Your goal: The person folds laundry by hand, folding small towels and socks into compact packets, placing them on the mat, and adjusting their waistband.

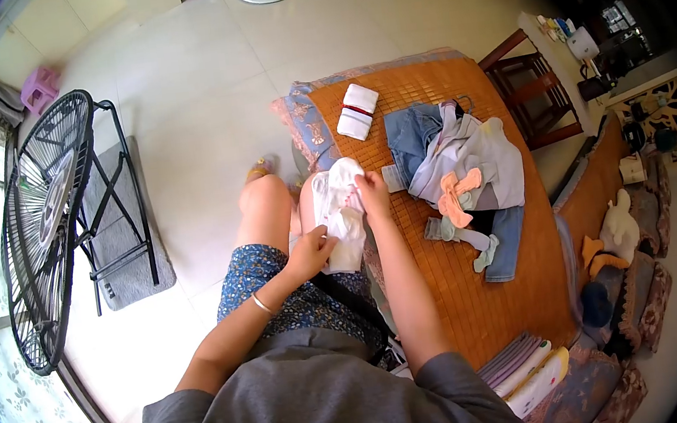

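Observation:
A white cloth garment [339,203] with small reddish marks lies across my thigh. My left hand [310,254], with a bracelet on its wrist, is closed on its near left edge. On the garment's right edge, my right hand [372,194] pinches the fabric. Beside it on the brown mat [453,316] is a loose pile with a light grey garment [475,156], blue jeans [411,136], peach socks [455,199] and grey-green socks [486,254]. A folded white bundle with a red band [358,112] rests at the mat's far left.
A black round folding chair [48,222] stands at left over a grey mat [130,271]. Folded cloths [527,370] lie at the mat's near edge. A wooden chair [533,90] is behind it; a sofa with cushions [612,305] is at right.

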`<state>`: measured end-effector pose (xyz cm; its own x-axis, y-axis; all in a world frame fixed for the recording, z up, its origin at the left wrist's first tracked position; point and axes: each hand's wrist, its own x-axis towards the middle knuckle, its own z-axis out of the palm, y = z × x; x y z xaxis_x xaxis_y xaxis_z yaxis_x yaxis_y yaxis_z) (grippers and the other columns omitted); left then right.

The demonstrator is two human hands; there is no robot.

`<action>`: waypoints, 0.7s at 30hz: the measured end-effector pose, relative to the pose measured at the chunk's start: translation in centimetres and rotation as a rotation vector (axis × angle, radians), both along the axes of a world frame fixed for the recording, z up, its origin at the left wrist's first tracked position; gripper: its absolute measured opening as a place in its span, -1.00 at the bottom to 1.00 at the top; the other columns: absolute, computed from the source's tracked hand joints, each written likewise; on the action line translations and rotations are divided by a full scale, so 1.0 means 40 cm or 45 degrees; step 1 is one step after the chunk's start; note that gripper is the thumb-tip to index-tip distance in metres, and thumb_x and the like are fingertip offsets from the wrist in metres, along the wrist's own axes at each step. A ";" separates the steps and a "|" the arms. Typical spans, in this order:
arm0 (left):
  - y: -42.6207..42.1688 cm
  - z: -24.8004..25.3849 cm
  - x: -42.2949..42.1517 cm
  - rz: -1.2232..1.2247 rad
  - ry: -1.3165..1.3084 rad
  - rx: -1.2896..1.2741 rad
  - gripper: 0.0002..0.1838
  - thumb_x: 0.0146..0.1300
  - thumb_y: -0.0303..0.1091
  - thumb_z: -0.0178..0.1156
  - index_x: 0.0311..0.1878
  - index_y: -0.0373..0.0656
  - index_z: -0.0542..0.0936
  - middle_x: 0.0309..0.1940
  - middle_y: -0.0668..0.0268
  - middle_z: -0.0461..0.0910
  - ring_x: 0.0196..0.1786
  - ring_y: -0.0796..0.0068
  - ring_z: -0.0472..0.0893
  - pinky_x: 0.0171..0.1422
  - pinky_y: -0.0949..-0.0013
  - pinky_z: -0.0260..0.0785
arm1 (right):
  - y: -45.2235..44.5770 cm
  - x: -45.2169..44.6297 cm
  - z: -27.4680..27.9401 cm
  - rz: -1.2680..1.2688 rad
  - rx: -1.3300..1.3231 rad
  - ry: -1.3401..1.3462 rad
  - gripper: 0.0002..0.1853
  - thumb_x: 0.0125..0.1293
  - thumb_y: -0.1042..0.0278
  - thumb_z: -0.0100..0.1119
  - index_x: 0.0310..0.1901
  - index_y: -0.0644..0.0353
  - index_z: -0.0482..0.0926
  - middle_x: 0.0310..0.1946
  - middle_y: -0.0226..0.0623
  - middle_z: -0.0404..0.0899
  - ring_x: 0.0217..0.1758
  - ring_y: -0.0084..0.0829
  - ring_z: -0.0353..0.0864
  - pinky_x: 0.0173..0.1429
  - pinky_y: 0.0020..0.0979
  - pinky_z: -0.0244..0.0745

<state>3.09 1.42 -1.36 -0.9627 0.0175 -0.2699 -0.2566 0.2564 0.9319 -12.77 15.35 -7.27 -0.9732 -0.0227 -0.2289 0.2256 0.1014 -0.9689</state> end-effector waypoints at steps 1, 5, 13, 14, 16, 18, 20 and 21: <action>-0.002 0.050 0.003 -0.022 -0.073 0.165 -0.76 0.35 -0.28 0.06 -0.30 -0.28 0.35 -0.71 0.31 0.45 -0.70 0.55 0.46 -0.62 0.46 0.27 | 0.002 0.011 0.038 -0.047 -0.155 -0.023 -0.83 0.19 0.36 0.22 -0.31 0.27 0.49 -0.44 -0.43 0.49 -0.37 -0.61 0.41 -0.26 -0.54 0.32; -0.006 0.089 0.027 -0.102 -0.231 0.424 -0.76 0.36 -0.27 0.04 -0.31 -0.26 0.35 -0.69 0.33 0.47 -0.70 0.61 0.46 -0.65 0.52 0.28 | 0.009 0.047 0.075 0.035 -0.398 -0.253 -0.81 0.20 0.42 0.19 -0.19 0.25 0.46 -0.35 -0.41 0.50 -0.31 -0.59 0.45 -0.20 -0.54 0.36; -0.034 -0.015 0.049 -0.096 -0.407 0.330 -0.69 0.37 -0.18 0.02 -0.13 -0.31 0.44 -0.62 0.30 0.52 -0.66 0.58 0.51 -0.62 0.54 0.34 | -0.032 0.009 0.032 0.262 -0.128 -0.368 -0.70 0.28 0.30 0.15 -0.08 0.37 0.52 -0.23 -0.31 0.58 -0.20 -0.53 0.51 -0.09 -0.50 0.40; -0.043 -0.009 0.038 -0.130 -0.467 0.271 -0.65 0.38 -0.13 0.00 -0.15 -0.31 0.45 -0.61 0.30 0.52 -0.64 0.56 0.52 -0.60 0.53 0.36 | -0.027 0.000 0.034 0.292 -0.116 -0.423 -0.70 0.30 0.26 0.14 -0.12 0.37 0.55 -0.25 -0.33 0.59 -0.21 -0.54 0.51 -0.11 -0.50 0.39; -0.065 0.010 -0.003 -0.089 -0.610 0.153 -0.56 0.40 -0.03 -0.06 -0.25 -0.29 0.49 -0.57 0.29 0.55 -0.57 0.50 0.58 -0.52 0.47 0.42 | -0.026 -0.011 0.014 0.288 -0.087 -0.420 -0.70 0.30 0.25 0.13 -0.14 0.38 0.57 -0.27 -0.34 0.60 -0.23 -0.55 0.51 -0.12 -0.50 0.39; -0.094 -0.011 -0.047 0.060 -0.524 0.191 -0.58 0.38 -0.05 -0.03 -0.27 -0.28 0.50 -0.53 0.28 0.59 -0.53 0.49 0.60 -0.48 0.46 0.44 | -0.027 -0.017 0.002 0.285 -0.066 -0.410 -0.69 0.31 0.23 0.13 -0.16 0.38 0.59 -0.30 -0.36 0.60 -0.25 -0.55 0.51 -0.12 -0.49 0.38; -0.103 -0.050 -0.105 0.162 -0.372 0.079 -0.57 0.34 -0.02 -0.01 -0.25 -0.28 0.53 -0.55 0.26 0.61 -0.52 0.45 0.62 -0.41 0.42 0.46 | -0.025 -0.013 0.004 0.338 0.077 -0.297 -0.70 0.31 0.25 0.13 -0.15 0.38 0.58 -0.30 -0.35 0.60 -0.26 -0.57 0.50 -0.13 -0.52 0.38; -0.102 -0.073 -0.126 0.267 -0.222 -0.028 -0.55 0.30 0.01 0.02 -0.24 -0.27 0.56 -0.58 0.24 0.63 -0.51 0.40 0.65 -0.33 0.37 0.49 | -0.020 -0.015 -0.032 0.331 0.014 -0.254 -0.73 0.30 0.28 0.13 -0.15 0.36 0.59 -0.31 -0.36 0.60 -0.27 -0.58 0.49 -0.14 -0.53 0.37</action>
